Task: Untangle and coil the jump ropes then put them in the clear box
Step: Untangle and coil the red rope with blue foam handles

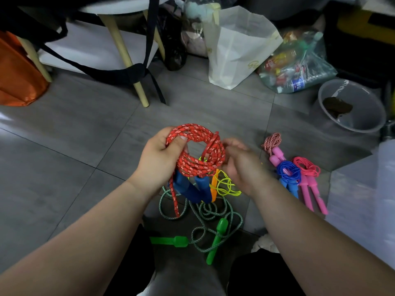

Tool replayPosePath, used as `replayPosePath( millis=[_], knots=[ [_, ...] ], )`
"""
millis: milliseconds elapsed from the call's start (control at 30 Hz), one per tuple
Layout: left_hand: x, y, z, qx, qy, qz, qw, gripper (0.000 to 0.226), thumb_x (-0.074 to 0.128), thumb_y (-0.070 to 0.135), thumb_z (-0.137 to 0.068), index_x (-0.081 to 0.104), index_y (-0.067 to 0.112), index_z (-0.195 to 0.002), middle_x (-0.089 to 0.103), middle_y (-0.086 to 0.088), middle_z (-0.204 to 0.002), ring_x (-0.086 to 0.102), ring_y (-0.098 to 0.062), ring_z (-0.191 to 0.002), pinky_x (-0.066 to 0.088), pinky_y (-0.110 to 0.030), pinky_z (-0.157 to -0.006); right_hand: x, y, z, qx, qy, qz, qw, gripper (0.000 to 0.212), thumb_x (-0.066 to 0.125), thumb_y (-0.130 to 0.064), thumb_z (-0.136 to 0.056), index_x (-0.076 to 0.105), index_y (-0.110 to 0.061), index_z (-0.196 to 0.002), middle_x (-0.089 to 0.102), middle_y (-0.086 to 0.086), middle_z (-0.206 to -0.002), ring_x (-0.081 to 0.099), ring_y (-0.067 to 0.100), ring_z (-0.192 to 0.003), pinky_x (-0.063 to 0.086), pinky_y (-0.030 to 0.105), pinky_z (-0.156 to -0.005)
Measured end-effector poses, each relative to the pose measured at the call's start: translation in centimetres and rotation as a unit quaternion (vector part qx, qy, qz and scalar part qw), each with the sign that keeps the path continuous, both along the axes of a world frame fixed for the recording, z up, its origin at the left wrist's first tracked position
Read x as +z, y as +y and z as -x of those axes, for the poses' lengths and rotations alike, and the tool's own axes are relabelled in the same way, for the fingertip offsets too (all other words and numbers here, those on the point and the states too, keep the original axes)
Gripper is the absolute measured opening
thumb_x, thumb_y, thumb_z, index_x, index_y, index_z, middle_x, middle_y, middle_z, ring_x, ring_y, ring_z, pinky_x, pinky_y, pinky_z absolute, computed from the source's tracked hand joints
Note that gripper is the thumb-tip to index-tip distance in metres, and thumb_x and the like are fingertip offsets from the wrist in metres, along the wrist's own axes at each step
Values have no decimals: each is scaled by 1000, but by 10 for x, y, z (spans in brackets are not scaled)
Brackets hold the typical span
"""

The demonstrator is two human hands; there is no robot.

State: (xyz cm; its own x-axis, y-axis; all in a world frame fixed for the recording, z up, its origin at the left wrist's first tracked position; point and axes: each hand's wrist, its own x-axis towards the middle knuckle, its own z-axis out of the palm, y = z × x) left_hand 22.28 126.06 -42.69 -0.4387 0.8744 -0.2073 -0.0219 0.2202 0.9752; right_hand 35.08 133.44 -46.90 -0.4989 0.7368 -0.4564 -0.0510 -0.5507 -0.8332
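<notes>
My left hand (pixel 159 159) grips a coil of red braided jump rope (pixel 196 150), held above the floor. Its two blue handles (pixel 197 190) hang below the coil, and a loose red tail dangles down. My right hand (pixel 239 163) is at the coil's right side, fingers curled against the wrapped strand there. A green rope with green handles (pixel 218 236) lies loose on the floor beneath. A yellow cord with an orange handle (pixel 224 184) lies under the coil. Coiled ropes lie to the right: pink-white (pixel 272 144), blue (pixel 287 171), pink (pixel 307 171). The clear box (pixel 363 189) is at the right edge.
A grey round bin (pixel 352 105) stands at back right. A white paper bag (pixel 237 45) and a clear plastic bag of bottles (pixel 299 60) sit behind. A stool's wooden leg (pixel 128 54) with black straps and an orange bag (pixel 19 75) are at back left.
</notes>
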Motion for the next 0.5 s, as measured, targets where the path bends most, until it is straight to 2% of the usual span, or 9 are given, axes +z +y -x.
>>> replayPosePath(
  millis=[67, 100, 167, 200, 267, 333, 400, 500],
  knots=[
    [1, 0, 1, 0, -15, -3, 1000, 26, 44, 11, -94, 52, 20, -71, 54, 7, -43, 52, 0, -36, 36, -7, -35, -8, -5, 2, 82, -54, -80, 992, 30, 48, 7, -86, 61, -18, -97, 65, 0, -95, 60, 15, -89, 48, 26, -79],
    [1, 0, 1, 0, -22, -4, 1000, 25, 44, 11, -94, 52, 20, -72, 54, 8, -45, 52, 1, -36, 37, -7, -36, -7, -9, 3, 143, -62, -90, 984, 34, 54, 5, -84, 62, -22, -103, 65, 0, -105, 60, 15, -101, 46, 29, -88],
    [2, 0, 0, -2, -36, -11, 999, 24, 43, 10, -94, 52, 19, -74, 54, 9, -45, 53, 1, -37, 37, -7, -37, -4, -16, 4, 212, -91, -91, 969, 30, 61, -1, -81, 64, -21, -103, 65, 4, -112, 58, 16, -104, 43, 32, -93],
    [3, 0, 0, -4, -38, -17, 999, 24, 43, 9, -94, 52, 18, -74, 56, 9, -45, 54, 2, -39, 38, -6, -39, -2, -18, 3, 215, -102, -99, 966, 24, 62, -3, -81, 66, -16, -101, 67, 7, -107, 60, 16, -99, 45, 31, -90],
    [3, 1, 1, 0, -35, -26, 999, 24, 43, 7, -94, 52, 17, -73, 59, 14, -46, 54, 4, -42, 39, -6, -44, 3, -17, 2, 208, -118, -118, 964, 10, 59, -2, -83, 66, -7, -87, 71, 1, -79, 65, 8, -76, 50, 21, -77],
    [3, 1, 2, 13, -37, -27, 999, 24, 43, 7, -93, 52, 17, -74, 59, 16, -46, 54, 4, -42, 39, -7, -44, 1, -15, 0, 197, -143, -128, 962, 26, 50, 0, -89, 57, -7, -65, 61, -8, -48, 57, 0, -48, 47, 13, -57],
    [2, 1, 5, 25, -26, -25, 999, 25, 44, 7, -94, 52, 18, -73, 58, 16, -46, 53, 4, -42, 40, -8, -45, 0, -15, 0, 192, -165, -129, 959, 37, 46, -5, -92, 49, -11, -56, 51, -7, -37, 45, -1, -35, 38, 11, -45],
    [0, 1, 11, 42, 2, -18, 999, 26, 45, 9, -93, 54, 22, -72, 57, 14, -48, 51, 1, -44, 41, -12, -48, -7, -17, -3, 198, -187, -162, 948, 36, 46, -6, -93, 47, -7, -57, 41, -8, -36, 34, 1, -29, 28, 8, -38]
  ],
)
